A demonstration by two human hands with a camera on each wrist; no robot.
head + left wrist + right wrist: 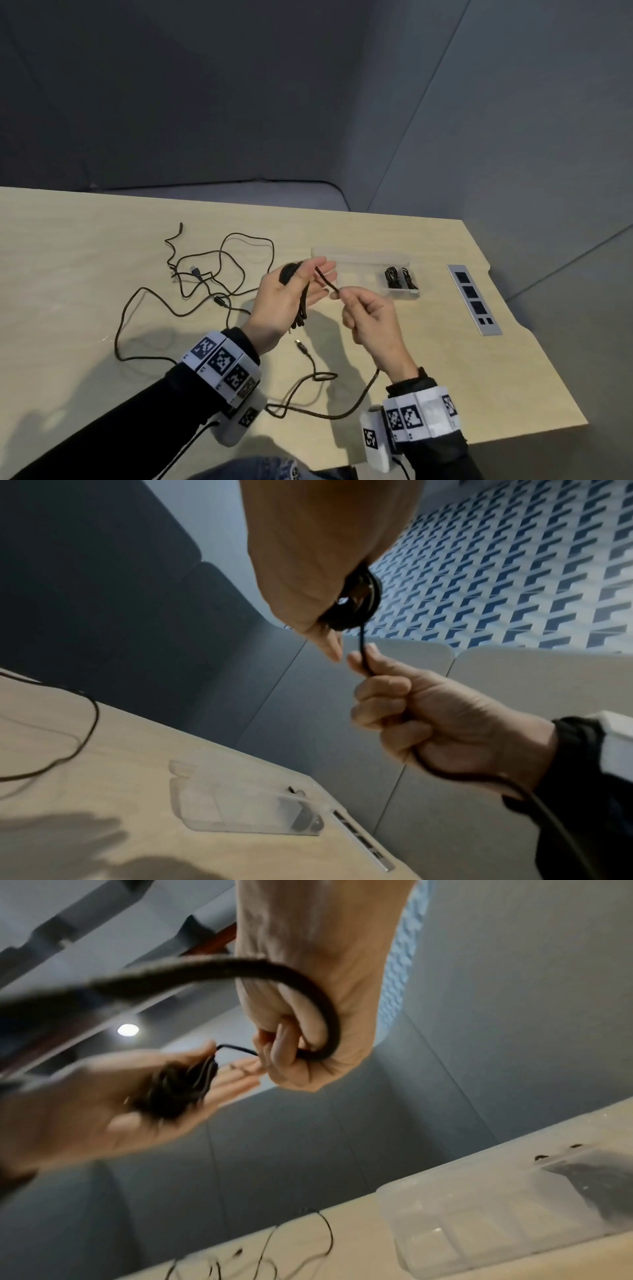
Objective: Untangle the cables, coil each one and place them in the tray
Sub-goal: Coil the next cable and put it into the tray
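The left hand [284,301] is raised above the worktop [85,240], palm turned up and toward the right, with a bundle of black cable loops [291,274] lying across the palm. The thumb presses the loops against the palm while the other fingers [325,265] are stretched out nearly straight, so the grip on the coil comes from the thumb. A few strands of the coil hang down below the palm toward the wrist.

From the coil a short stretch of the same black cable [327,282] runs to the right hand [371,318], which pinches it between thumb and forefinger, the remaining fingers curled in. In the right wrist view the cable passes through the curled fist and arcs out behind it; in the head view its free length drops past the right wrist and trails in loose bends [308,394] on the worktop near the front edge, ending in a small plug [300,344].

A further tangle of thin black cables [205,274] lies spread on the worktop to the left of the hands.

The clear plastic tray [359,262] sits just beyond the hands, slightly right. Its right-hand end holds two coiled black cables [399,279] side by side. Right of the tray, a grey socket strip [474,299] is set into the worktop.
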